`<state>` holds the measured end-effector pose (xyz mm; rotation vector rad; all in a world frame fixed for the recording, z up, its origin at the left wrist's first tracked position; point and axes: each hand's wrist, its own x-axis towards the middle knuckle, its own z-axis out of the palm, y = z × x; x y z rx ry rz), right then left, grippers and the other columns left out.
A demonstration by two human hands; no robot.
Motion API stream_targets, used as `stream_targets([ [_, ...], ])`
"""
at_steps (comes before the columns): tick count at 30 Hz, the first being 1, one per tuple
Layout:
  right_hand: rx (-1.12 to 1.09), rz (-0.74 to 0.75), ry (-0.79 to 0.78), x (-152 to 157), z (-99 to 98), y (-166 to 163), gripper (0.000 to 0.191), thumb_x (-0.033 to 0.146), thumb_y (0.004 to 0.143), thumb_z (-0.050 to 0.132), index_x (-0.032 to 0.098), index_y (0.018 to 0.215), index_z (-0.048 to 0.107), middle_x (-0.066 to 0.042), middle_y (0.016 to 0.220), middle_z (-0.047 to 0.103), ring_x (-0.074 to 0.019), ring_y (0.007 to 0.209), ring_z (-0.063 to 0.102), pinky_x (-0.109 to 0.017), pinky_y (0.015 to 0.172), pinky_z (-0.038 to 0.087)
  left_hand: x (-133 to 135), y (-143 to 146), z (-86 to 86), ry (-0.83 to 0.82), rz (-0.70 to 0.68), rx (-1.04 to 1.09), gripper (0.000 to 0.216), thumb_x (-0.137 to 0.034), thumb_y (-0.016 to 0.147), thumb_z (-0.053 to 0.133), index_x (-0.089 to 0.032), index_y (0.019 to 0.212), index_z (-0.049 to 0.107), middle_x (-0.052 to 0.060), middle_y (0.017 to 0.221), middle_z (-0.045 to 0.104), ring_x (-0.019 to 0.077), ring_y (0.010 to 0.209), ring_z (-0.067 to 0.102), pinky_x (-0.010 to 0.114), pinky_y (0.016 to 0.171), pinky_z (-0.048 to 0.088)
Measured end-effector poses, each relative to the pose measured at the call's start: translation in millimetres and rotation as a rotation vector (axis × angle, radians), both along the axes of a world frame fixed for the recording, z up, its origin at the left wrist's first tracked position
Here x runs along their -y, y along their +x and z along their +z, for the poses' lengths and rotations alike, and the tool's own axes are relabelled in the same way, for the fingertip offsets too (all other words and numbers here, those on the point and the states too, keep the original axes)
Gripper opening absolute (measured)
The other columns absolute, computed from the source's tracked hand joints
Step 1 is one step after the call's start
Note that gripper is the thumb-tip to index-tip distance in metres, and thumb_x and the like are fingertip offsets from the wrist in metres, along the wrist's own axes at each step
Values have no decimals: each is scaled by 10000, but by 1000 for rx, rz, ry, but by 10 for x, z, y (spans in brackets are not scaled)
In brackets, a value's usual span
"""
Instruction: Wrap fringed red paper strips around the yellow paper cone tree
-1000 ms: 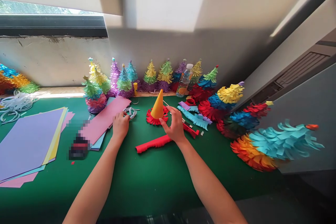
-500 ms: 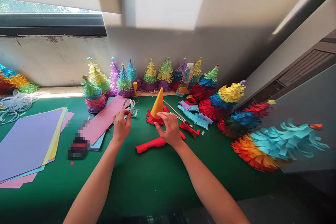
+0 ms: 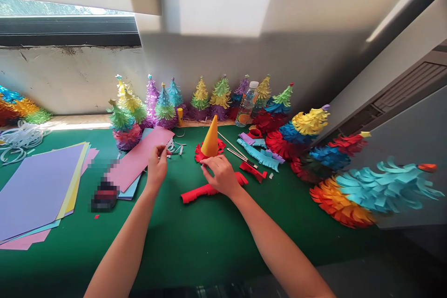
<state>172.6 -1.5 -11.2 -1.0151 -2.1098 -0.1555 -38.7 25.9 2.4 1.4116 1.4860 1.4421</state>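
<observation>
A yellow paper cone [image 3: 210, 137] stands upright, with a fringe of red paper [image 3: 199, 153] around its base. Just in front of that fringe is my right hand [image 3: 220, 174], its thumb and fingertips pinched together; whatever they hold is too small to make out. My left hand [image 3: 157, 170] is raised beside the pink paper sheet [image 3: 141, 156], closed in a pinch, and its content is hidden. Thin white strips [image 3: 178, 149] lie behind the left fingers. A curled red fringed paper strip [image 3: 195, 193] lies partly under my right hand.
Fringed paper trees [image 3: 200, 95] line the back and right side, around a plastic bottle [image 3: 247, 104]. Thin sticks [image 3: 241, 154] and blue fringed strips [image 3: 260, 154] lie right of the cone. Stacked coloured paper [image 3: 42, 191] and a white strip tangle [image 3: 24, 139] are left.
My right hand has drawn back from the cone, down toward its front, and its fingers have closed. My left hand shifted slightly left; the white loop at its fingertips no longer shows there.
</observation>
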Motion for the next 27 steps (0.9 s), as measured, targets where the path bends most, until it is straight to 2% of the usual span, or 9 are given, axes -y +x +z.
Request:
stream_targets([
  [4, -17, -5, 3, -11, -19, -6, 134, 156, 853, 471, 168, 928, 581, -54, 810, 687, -180, 730, 613, -339, 737, 428, -36, -6, -15, -15, -74, 406, 289, -321, 675, 629, -163, 903, 548, 41, 824, 633, 157, 795, 591, 251, 637, 427],
  [9, -58, -6, -21, -7, -25, -24, 137, 166, 854, 472, 181, 923, 589, -56, 806, 685, -190, 745, 621, -339, 728, 455, 18, 64, 22, -21, -148, 567, 335, -243, 585, 712, -163, 884, 585, 53, 847, 678, 159, 819, 616, 260, 679, 460],
  [13, -92, -73, -95, -19, -40, -16, 133, 181, 844, 493, 188, 912, 608, -56, 815, 687, -198, 752, 626, -339, 713, 475, 71, 112, 43, -71, -225, 570, 378, -247, 571, 748, -161, 918, 625, 65, 934, 681, 161, 803, 642, 338, 795, 500],
  [16, -97, -113, -165, -37, -57, -1, 123, 191, 839, 508, 186, 894, 618, -62, 816, 682, -210, 762, 630, -350, 711, 495, 105, 144, 59, -122, -255, 551, 343, -298, 566, 773, -144, 849, 658, 86, 1048, 656, 188, 832, 661, 396, 868, 500],
  [19, -212, -16, -222, -35, -53, -17, 121, 204, 853, 512, 195, 925, 609, -66, 876, 676, -207, 832, 638, -349, 759, 518, 146, 199, 65, -163, -293, 498, 332, -336, 578, 774, -128, 811, 663, 93, 991, 677, 217, 863, 667, 415, 882, 503],
  [21, -359, 86, -271, -17, -33, -54, 148, 220, 861, 521, 207, 993, 588, -63, 941, 665, -183, 844, 651, -329, 782, 535, 176, 253, 51, -181, -331, 448, 341, -356, 603, 759, -129, 838, 658, 83, 888, 698, 235, 891, 662, 408, 848, 519],
  [24, -546, 178, -322, 25, 5, -126, 216, 229, 860, 541, 223, 1075, 561, -58, 1015, 647, -162, 850, 671, -305, 803, 551, 209, 334, 2, -159, -373, 347, 328, -394, 639, 723, -143, 837, 649, 70, 846, 701, 243, 872, 660, 360, 714, 549],
  [27, -576, 191, -295, 59, 32, -175, 214, 218, 855, 553, 238, 1065, 583, -54, 1040, 638, -163, 870, 674, -308, 826, 551, 223, 380, -45, -86, -360, 220, 288, -392, 680, 687, -153, 836, 649, 54, 822, 694, 203, 795, 659, 295, 637, 530],
])
